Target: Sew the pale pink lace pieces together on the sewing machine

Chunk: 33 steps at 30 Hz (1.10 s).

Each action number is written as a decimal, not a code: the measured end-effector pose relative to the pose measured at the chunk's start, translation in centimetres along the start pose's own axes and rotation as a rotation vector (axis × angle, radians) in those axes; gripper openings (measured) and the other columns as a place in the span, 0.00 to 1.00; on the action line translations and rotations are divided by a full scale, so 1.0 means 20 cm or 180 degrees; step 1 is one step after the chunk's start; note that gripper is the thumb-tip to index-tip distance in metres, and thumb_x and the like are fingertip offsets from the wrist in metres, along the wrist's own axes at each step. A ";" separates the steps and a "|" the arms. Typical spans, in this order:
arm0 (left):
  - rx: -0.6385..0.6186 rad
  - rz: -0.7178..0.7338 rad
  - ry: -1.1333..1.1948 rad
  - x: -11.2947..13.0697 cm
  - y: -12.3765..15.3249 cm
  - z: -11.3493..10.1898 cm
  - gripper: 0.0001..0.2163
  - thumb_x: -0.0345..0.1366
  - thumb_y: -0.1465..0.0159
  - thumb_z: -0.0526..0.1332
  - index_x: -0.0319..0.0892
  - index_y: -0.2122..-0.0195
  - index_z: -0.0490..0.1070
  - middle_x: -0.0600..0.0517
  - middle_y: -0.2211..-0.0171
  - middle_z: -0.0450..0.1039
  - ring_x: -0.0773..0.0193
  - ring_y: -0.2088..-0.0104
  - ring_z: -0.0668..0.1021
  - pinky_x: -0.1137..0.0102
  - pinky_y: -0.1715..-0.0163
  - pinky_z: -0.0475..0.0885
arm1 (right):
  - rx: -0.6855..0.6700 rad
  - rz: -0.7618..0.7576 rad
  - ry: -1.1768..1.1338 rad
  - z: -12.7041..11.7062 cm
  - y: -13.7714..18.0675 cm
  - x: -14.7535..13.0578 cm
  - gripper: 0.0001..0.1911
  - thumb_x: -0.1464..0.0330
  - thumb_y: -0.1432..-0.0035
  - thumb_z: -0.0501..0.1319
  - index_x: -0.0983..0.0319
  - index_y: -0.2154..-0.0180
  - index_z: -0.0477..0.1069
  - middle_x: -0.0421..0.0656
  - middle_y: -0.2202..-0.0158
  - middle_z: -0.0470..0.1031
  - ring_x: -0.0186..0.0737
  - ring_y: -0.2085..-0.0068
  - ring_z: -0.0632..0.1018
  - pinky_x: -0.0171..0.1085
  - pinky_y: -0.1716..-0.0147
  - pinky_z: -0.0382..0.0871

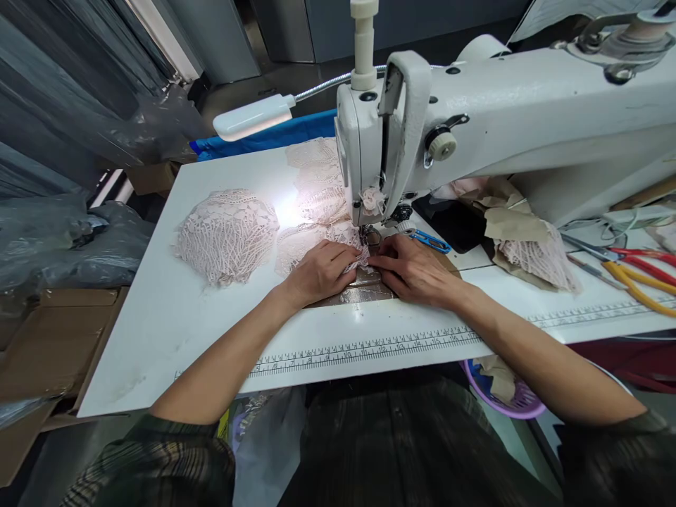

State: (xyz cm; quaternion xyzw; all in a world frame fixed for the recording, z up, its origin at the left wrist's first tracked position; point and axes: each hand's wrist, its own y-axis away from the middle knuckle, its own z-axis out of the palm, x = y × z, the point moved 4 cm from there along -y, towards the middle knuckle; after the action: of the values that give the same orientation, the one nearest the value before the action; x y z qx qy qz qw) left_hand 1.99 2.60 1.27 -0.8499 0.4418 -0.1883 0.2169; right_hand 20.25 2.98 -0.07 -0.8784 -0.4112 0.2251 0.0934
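Pale pink lace fabric (301, 243) lies under the needle area of a white sewing machine (370, 148). My left hand (328, 271) is at the lace just left of the presser foot (368, 236), fingers bent and pressed together on its edge. Across from it, my right hand (415, 271) pinches the lace's right end between thumb and forefinger. Both hands rest over the brownish metallic plate (353, 292) in the tabletop. Beside my right knuckles lies a pair of blue thread snips (430, 241). What the fingertips grip is partly hidden.
A heap of pink lace (227, 236) sits left on the white table (137, 338). A lit lamp (253, 118) hangs above. Right are a black phone-like object (454, 222), beige and lace scraps (528, 239), and scissors with yellow handles (634, 285). A printed ruler (364, 350) runs along the front edge.
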 end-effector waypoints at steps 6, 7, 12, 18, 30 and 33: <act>0.0072 0.0097 -0.0169 0.02 -0.01 -0.02 0.04 0.27 0.35 0.58 0.37 0.65 0.72 0.45 0.59 0.78 0.60 0.60 0.80 0.63 0.60 0.79 | 0.0088 0.0024 -0.0115 -0.03 0.00 0.00 0.18 0.70 0.37 0.54 0.58 0.48 0.75 0.51 0.54 0.69 0.47 0.54 0.71 0.48 0.53 0.70; 0.0137 0.0060 -0.0137 0.02 -0.01 -0.03 0.04 0.27 0.36 0.58 0.37 0.65 0.72 0.44 0.59 0.78 0.60 0.60 0.80 0.63 0.60 0.79 | 0.0059 0.0038 -0.0109 -0.04 0.00 0.01 0.19 0.71 0.37 0.54 0.58 0.48 0.75 0.51 0.54 0.69 0.47 0.54 0.71 0.48 0.53 0.70; 0.0619 -0.0511 0.0153 0.00 -0.01 -0.08 0.04 0.27 0.35 0.58 0.38 0.64 0.72 0.45 0.59 0.78 0.63 0.59 0.80 0.67 0.62 0.81 | -0.0158 0.0109 0.0043 -0.03 -0.03 -0.01 0.22 0.70 0.36 0.53 0.56 0.43 0.71 0.51 0.55 0.68 0.47 0.57 0.71 0.47 0.57 0.69; 0.0241 -0.0180 0.0328 0.00 -0.01 -0.04 0.04 0.28 0.35 0.57 0.38 0.62 0.72 0.47 0.58 0.78 0.64 0.57 0.81 0.65 0.55 0.81 | -0.0233 0.0085 0.0221 -0.02 -0.03 -0.04 0.20 0.70 0.36 0.52 0.58 0.46 0.73 0.53 0.55 0.69 0.51 0.56 0.69 0.51 0.56 0.67; -0.0024 0.0171 0.0107 0.01 0.00 -0.03 0.05 0.30 0.35 0.61 0.39 0.58 0.72 0.44 0.56 0.78 0.60 0.56 0.80 0.59 0.52 0.76 | -0.0317 -0.0066 -0.0138 -0.07 0.02 -0.02 0.20 0.71 0.38 0.56 0.51 0.48 0.75 0.48 0.52 0.69 0.49 0.51 0.70 0.50 0.51 0.67; -0.0040 0.0211 0.0056 0.02 -0.01 -0.03 0.04 0.30 0.34 0.60 0.39 0.60 0.73 0.46 0.59 0.79 0.62 0.59 0.80 0.62 0.57 0.76 | -0.0313 -0.0053 -0.0099 -0.07 0.01 -0.03 0.19 0.71 0.39 0.56 0.51 0.49 0.76 0.49 0.52 0.70 0.49 0.51 0.70 0.49 0.52 0.67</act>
State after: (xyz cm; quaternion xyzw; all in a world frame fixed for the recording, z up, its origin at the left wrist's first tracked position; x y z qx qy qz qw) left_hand 2.15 2.21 1.91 -0.8344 0.4728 -0.1856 0.2138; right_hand 20.70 2.44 1.30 -0.8748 -0.4304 0.2176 0.0455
